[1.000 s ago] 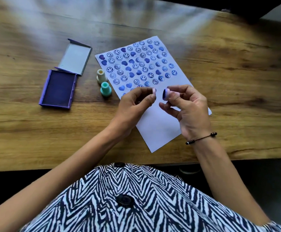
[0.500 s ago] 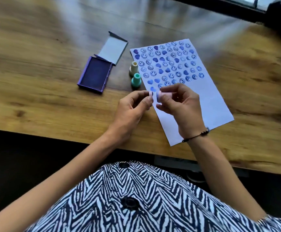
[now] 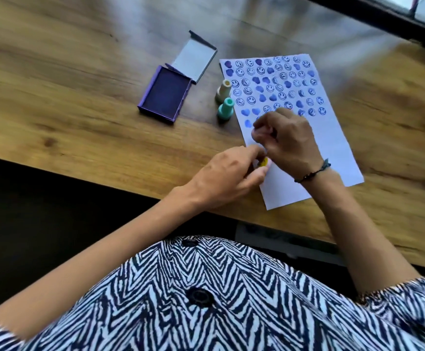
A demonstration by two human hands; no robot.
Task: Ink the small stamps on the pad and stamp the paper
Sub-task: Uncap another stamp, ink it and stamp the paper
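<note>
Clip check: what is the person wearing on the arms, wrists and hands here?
Both forearms are bare, no gloves or rings visible. The right hand has a thin dark cord bracelet at the wrist. The left hand has a bare wrist. Short sleeves of a black-and-white zigzag top show at the frame's bottom corners.

A broad wooden surface (image 3: pixel 74 102) with warm brown, knotted grain fills most of the view, its near edge running diagonally from left to lower right. A pale sheen of daylight lies across its far part, washing the grain grey-blue. At the top right corner a dark frame (image 3: pixel 358 19) borders a bright strip of window (image 3: pixel 419 3). Below the near edge the space (image 3: pixel 41 211) is dark and nothing can be made out there.
</note>
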